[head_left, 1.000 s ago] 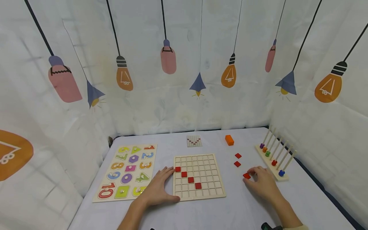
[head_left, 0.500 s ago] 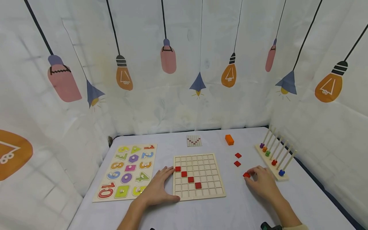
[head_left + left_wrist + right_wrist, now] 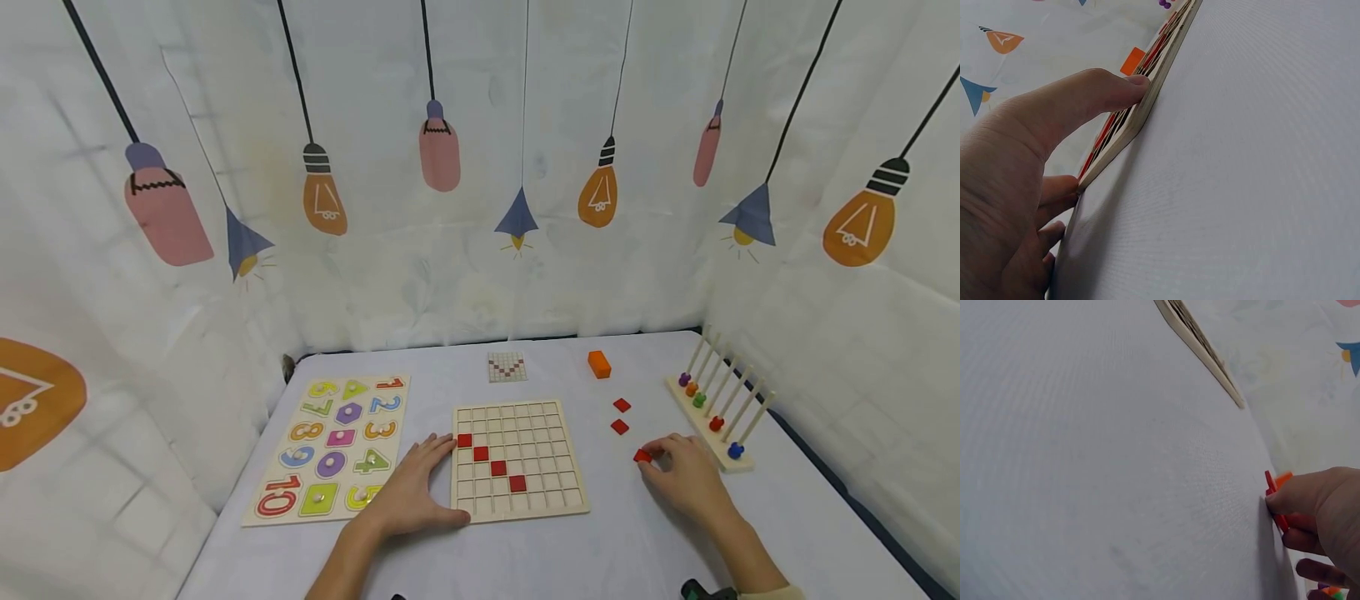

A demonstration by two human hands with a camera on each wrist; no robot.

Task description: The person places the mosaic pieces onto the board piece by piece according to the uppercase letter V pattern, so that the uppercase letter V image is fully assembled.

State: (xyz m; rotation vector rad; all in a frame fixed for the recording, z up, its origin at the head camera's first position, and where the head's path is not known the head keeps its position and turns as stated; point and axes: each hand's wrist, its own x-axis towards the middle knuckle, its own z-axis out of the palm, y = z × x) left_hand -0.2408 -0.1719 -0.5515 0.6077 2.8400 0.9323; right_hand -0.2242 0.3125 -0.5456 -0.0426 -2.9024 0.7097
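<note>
A wooden grid board lies flat on the table, with several red square tiles in a diagonal from its left side. My left hand rests against it, fingers along the left edge and thumb on the near left corner; in the left wrist view the thumb touches the rim. To the board's right, my right hand pinches a red square tile between thumb and fingers, low over the tablecloth. The same red tile shows edge-on in the right wrist view. Two more red tiles lie beyond that hand.
Left of the board is a number and shape puzzle. A small pattern card and an orange block sit toward the back. A peg stand with coloured beads stands at the right edge. Walls of patterned cloth surround the table.
My right hand has drawn the pinched red tile slightly further into its fingers, so less of the tile shows. The left hand and the board stay where they were.
</note>
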